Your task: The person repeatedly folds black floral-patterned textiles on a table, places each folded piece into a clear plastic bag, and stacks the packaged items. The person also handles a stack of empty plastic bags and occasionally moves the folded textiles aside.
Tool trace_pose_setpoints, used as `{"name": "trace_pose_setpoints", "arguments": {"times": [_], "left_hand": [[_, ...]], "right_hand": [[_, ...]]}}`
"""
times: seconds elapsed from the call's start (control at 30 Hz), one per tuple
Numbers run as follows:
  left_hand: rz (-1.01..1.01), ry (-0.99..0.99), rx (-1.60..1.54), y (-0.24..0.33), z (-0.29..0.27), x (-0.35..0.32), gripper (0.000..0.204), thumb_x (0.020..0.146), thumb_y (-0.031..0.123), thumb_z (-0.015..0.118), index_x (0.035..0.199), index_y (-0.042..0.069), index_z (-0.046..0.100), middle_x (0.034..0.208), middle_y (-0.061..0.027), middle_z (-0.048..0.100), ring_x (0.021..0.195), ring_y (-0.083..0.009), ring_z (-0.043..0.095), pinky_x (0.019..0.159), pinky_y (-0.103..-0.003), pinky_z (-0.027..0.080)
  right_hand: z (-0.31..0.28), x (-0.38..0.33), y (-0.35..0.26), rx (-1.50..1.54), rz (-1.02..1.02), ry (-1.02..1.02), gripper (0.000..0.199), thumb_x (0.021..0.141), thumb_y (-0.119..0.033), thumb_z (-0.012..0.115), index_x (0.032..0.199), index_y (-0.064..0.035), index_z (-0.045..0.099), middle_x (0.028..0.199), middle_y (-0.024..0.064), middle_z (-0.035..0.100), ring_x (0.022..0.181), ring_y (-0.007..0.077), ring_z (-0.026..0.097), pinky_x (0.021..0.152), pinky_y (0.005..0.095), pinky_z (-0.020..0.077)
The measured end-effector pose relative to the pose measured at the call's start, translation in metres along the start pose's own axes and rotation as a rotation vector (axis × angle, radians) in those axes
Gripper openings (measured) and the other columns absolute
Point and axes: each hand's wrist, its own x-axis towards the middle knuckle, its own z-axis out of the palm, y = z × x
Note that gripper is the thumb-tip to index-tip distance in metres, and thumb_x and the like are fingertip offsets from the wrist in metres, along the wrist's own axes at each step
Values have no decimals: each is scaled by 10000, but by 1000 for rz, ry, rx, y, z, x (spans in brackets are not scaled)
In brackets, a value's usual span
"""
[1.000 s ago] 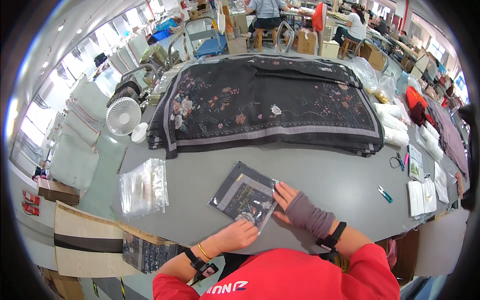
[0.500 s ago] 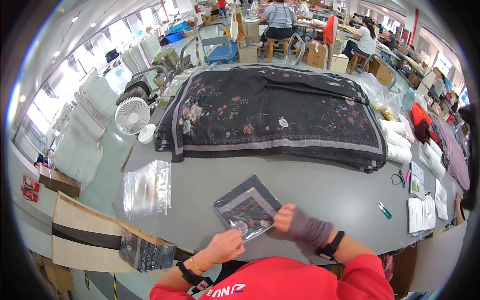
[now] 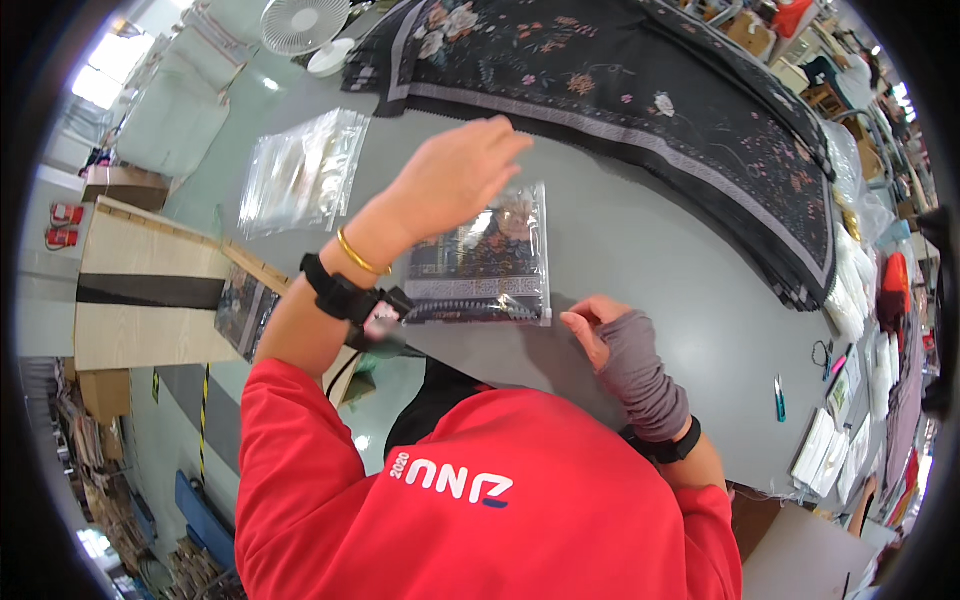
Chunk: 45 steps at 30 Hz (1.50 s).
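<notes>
A folded dark floral scarf in a clear zip bag (image 3: 478,285) lies flat on the grey table, its slider edge on the right. My left hand (image 3: 455,180) is above the bag's upper left part, fingers stretched out and holding nothing; hand and wrist hide some of the bag. Just off the bag's lower right corner, my right hand (image 3: 600,325), in a grey wrist sleeve, has bent fingers with the thumb apart and nothing visible between them.
Clear empty bags (image 3: 305,170) lie at the left. A large pile of dark floral scarves (image 3: 640,130) covers the far side. Thread snips (image 3: 779,398) rest at the right. A white fan (image 3: 305,22) stands far left; packed scarves (image 3: 243,308) sit on a wooden bench at left.
Both hands have let go of the bag. It now lies squarer to me, and my left hand has swung up and over it. The view has tilted down.
</notes>
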Motion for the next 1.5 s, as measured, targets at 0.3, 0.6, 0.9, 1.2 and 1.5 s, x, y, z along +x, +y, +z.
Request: {"name": "trace_pose_setpoints", "arguments": {"times": [0.3, 0.6, 0.9, 1.2, 1.5], "left_hand": [[-412, 16, -156, 7, 57, -115, 276, 1039, 91, 593, 1288, 20, 689, 1313, -157, 691, 1316, -345, 610, 1174, -456, 455], [32, -87, -75, 101, 83, -142, 224, 866, 219, 743, 983, 55, 645, 904, -61, 571, 846, -227, 599, 666, -327, 521], [-49, -98, 87, 95, 96, -159, 253, 799, 110, 652, 1025, -2, 630, 897, -78, 572, 830, -212, 621, 647, -286, 542], [-41, -122, 249, 68, 103, -153, 216, 810, 105, 668, 999, 6, 634, 904, -69, 591, 816, -209, 636, 656, -304, 552], [-129, -43, 51, 50, 86, -149, 291, 819, 81, 748, 1076, -30, 669, 1150, -155, 657, 1063, -313, 642, 915, -376, 571]], "right_hand": [[13, 59, 25, -420, -422, 133, 153, 977, -183, 745, 984, -35, 710, 837, 141, 706, 773, 361, 683, 697, 448, 525], [34, 31, 8, 253, 520, -476, 274, 1025, -301, 708, 1020, -28, 733, 683, 5, 674, 558, 83, 575, 536, 272, 477], [61, 48, 0, 338, 509, -464, 304, 1041, -299, 693, 986, 0, 703, 676, 32, 684, 503, 91, 559, 465, 273, 429], [77, 86, -8, 422, 449, -340, 289, 1042, -263, 701, 935, 6, 686, 670, 47, 687, 461, 92, 551, 434, 267, 417], [82, 102, -15, 401, 440, -411, 294, 1047, -273, 675, 913, -12, 689, 678, 44, 688, 478, 96, 554, 448, 269, 418]]}}
